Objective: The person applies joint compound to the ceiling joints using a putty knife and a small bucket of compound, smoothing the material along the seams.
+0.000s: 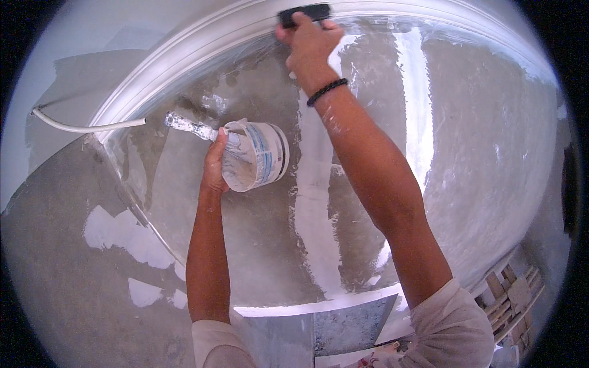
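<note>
My left hand (215, 162) grips a white plastic bucket (264, 156) by its side, its inside smeared with pale paste. A putty knife with a paste-spattered handle (190, 127) lies across the bucket's mouth near my thumb. At the top of the view, my raised right hand (310, 52), with a dark beaded bracelet on its wrist, holds a black block (314, 12) against or just beside white moulding (147, 70); contact cannot be told. The fingers look slightly blurred. Behind both hands is a grey plastered surface (478, 135) with white vertical strips of filler.
A white conduit (86, 126) sticks out at the upper left, near a corner where another grey surface with white patches (113, 236) meets this one. A stack of wooden boards (509, 294) is at the lower right. A grey panel (350, 328) shows at the bottom middle.
</note>
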A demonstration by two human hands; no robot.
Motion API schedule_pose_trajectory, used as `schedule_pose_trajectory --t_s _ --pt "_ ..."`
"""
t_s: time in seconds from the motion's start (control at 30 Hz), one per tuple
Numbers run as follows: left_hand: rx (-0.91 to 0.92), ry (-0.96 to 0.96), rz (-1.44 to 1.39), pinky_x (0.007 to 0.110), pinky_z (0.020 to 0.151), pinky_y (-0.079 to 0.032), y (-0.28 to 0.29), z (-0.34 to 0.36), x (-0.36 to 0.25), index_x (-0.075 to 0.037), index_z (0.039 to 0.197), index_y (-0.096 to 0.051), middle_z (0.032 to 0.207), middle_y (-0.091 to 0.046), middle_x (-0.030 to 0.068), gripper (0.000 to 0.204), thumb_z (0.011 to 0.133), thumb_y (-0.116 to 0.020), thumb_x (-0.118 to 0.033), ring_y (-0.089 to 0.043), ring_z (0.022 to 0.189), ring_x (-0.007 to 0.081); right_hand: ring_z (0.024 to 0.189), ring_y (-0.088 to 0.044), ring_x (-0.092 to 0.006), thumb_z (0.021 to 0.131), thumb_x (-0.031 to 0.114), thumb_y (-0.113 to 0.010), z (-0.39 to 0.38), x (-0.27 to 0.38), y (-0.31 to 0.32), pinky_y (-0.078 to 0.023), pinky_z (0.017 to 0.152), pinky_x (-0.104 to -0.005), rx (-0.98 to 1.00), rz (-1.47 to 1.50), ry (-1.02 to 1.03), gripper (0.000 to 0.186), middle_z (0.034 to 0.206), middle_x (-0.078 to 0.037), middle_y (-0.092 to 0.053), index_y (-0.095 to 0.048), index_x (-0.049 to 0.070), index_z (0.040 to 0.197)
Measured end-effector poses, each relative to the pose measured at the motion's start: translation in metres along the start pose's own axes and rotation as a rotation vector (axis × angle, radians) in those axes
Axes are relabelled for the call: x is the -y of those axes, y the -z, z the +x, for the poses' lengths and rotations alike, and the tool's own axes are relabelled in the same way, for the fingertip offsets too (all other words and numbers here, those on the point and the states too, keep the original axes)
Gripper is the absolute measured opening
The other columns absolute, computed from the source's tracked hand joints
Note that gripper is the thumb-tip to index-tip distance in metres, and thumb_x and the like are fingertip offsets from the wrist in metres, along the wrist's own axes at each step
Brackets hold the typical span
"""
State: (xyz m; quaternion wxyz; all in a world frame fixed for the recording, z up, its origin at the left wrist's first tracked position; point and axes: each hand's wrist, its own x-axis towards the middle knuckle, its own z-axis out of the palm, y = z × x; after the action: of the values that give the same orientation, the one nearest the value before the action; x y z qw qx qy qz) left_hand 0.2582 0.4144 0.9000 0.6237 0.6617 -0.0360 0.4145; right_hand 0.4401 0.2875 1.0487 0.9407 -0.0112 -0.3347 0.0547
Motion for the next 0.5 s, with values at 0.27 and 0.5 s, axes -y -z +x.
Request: schedule_pose_trajectory --t_s 0.27,0.5 --pt "0.027 -0.004 -0.008 0.038 0.098 -0.039 0.0 -0.002 -0.004 -0.001 0.13 -0.047 0.123 -0.054 0.0135 0.062 0.091 -0.048 -0.05 -0.052 0.112 0.0252 0.066 -0.063 -0.0286 0.081 -0.003 -0.062 -0.03 0.004 0.025 -0.059 0.055 -0.035 0.176 -0.044 0.045 0.055 0.09 -0.019 -0.057 -0.021 0.005 0.118" --pt "0.048 0.026 -0.058 0.038 0.097 -0.041 0.0 0.005 -0.002 0.0 0.127 -0.05 0.12 -0.056 0.0133 0.06 0.091 -0.05 -0.048 -0.054 0.11 0.0249 0.069 -0.064 -0.0285 0.083 -0.004 -0.06 0.017 0.023 0.042 -0.061 0.059 -0.0364 0.114 -0.07 0.235 0.06 0.091 -0.022 -0.056 -0.017 0.006 0.123"
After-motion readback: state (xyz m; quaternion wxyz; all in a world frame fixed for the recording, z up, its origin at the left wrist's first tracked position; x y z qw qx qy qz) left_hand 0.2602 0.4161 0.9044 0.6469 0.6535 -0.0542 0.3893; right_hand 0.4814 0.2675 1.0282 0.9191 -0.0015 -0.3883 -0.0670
